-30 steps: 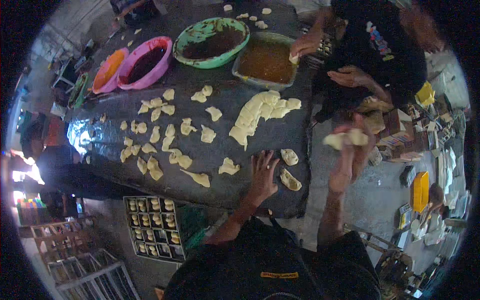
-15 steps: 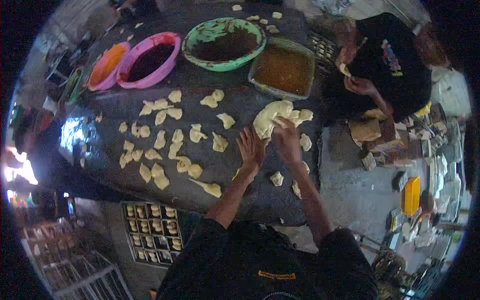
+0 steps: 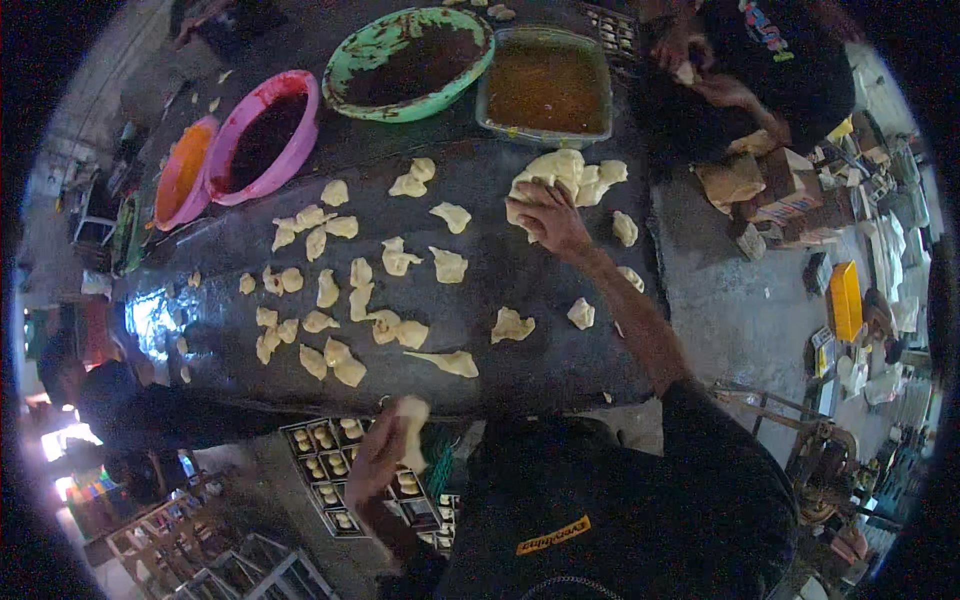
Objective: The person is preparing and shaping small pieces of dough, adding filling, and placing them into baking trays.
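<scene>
My left hand is off the table's front edge, closed around a long pale piece of dough that points upward. My right hand rests on the big lump of dough, its fingers curled over the lump's near left side. Torn dough pieces lie spread over the dark table, among them one flat piece and a stretched one at the front. Several more sit to the left, such as a folded piece.
Along the back stand an orange basin, a pink basin, a green basin with dark contents and a clear tub of brown liquid. Trays with dough balls are below the front edge. A co-worker handles dough at back right.
My left hand has left the big lump and swung down and left past the table edge, now holding a dough piece. My right hand stays at the lump. The view has turned.
</scene>
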`<action>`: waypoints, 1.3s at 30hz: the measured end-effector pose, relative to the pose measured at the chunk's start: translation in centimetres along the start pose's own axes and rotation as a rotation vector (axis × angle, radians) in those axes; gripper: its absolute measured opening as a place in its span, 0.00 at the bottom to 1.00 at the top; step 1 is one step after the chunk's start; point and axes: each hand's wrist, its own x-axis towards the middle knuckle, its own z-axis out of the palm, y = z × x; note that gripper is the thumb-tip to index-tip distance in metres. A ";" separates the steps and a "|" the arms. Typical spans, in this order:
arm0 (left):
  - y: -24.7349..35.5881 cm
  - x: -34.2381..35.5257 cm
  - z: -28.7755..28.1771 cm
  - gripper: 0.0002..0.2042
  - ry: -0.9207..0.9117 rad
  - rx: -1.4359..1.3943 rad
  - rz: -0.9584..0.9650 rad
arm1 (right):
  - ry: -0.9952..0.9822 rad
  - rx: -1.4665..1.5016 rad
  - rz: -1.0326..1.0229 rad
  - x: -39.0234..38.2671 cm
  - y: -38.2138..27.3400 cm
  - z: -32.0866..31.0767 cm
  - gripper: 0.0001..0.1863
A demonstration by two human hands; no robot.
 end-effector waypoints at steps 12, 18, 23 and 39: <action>8.0 1.8 10.8 0.17 0.354 -0.580 0.485 | -0.259 1.662 0.746 -9.0 -22.9 -11.0 0.20; 9.5 2.7 12.3 0.12 0.496 -0.693 0.522 | -0.081 1.415 0.769 -10.2 -18.5 -14.3 0.12; 2.1 4.0 6.5 0.17 0.459 -1.416 0.564 | 0.550 1.954 0.700 -14.1 -12.0 -19.8 0.18; 12.2 12.9 -1.8 0.17 0.853 0.019 0.692 | 0.152 0.324 0.665 -9.3 -8.8 -6.9 0.19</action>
